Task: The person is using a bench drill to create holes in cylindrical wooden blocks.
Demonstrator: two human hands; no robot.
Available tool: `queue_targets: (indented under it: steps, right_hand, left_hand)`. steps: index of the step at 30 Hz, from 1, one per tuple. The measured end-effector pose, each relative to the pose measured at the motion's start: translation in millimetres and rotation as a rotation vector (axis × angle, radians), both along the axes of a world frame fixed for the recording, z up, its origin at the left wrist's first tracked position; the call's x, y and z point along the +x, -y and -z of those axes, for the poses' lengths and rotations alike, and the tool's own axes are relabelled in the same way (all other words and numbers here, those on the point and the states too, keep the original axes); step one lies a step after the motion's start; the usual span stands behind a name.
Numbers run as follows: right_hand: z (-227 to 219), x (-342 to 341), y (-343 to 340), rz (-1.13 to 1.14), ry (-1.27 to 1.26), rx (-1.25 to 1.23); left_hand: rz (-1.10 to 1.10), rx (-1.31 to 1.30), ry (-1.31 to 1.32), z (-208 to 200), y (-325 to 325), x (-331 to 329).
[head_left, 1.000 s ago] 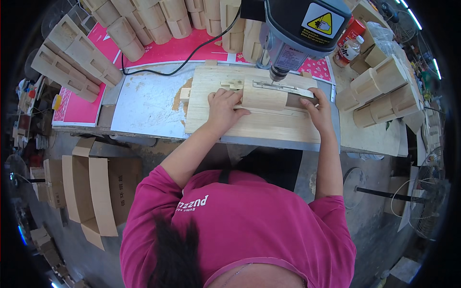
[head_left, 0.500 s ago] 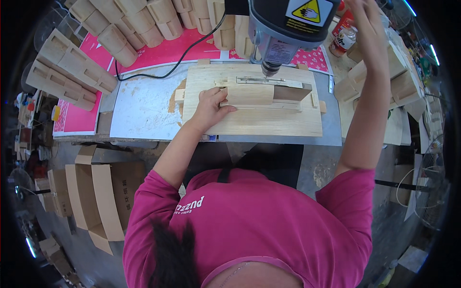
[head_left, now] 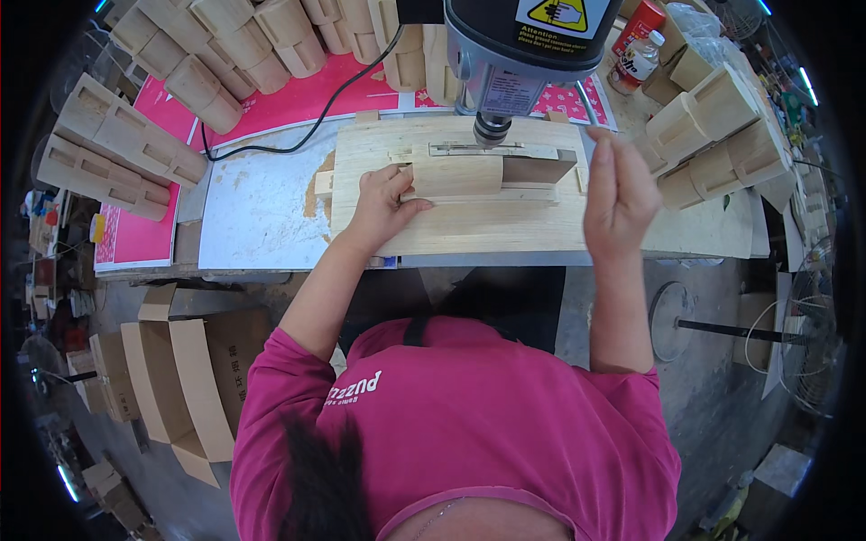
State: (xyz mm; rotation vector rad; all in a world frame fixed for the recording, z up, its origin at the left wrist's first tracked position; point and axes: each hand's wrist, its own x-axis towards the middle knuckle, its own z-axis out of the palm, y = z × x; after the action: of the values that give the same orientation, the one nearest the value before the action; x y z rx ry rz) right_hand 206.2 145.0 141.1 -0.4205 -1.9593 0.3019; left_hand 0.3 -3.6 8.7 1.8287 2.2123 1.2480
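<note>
Pale wood block (head_left: 457, 174) sits on a flat board (head_left: 469, 230), directly right of the left fingertips, long side across the bench. Left hand (head_left: 383, 206): half curled, thumb apart from the fingers, forefinger at the block's left end, thumb lying on the board just in front. Can't tell if it's gripping or only bracing. Right hand (head_left: 621, 194): fist closed round the lower end of a metal rod (head_left: 587, 104), raised in front of the board's right end, well apart from the left. Slim metal strip (head_left: 492, 150) along the block's far top edge, right of the left fingertips. Drill (head_left: 523, 54) stands beyond both hands, its chuck (head_left: 492, 129) over the strip, between left fingertips and right fist. Black cable (head_left: 316, 117) curves past, beyond the left fingers. More wood pieces lean well left of the left hand; another stack (head_left: 722, 149) is just right of the right knuckles. Bottle (head_left: 636, 61) beyond the right fist.
</note>
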Motion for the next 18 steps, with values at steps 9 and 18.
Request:
queue_targets:
  steps: [9,18]
  right_hand:
    - [62,-7,-15,-0.122,-0.065,-0.046]
    - [-91,-45,-86,0.073,0.07,0.046]
  left_hand:
    - [0.02,-0.019,0.032,6,-4,-3]
    - [-0.017,-0.04,-0.156,7,-21,12]
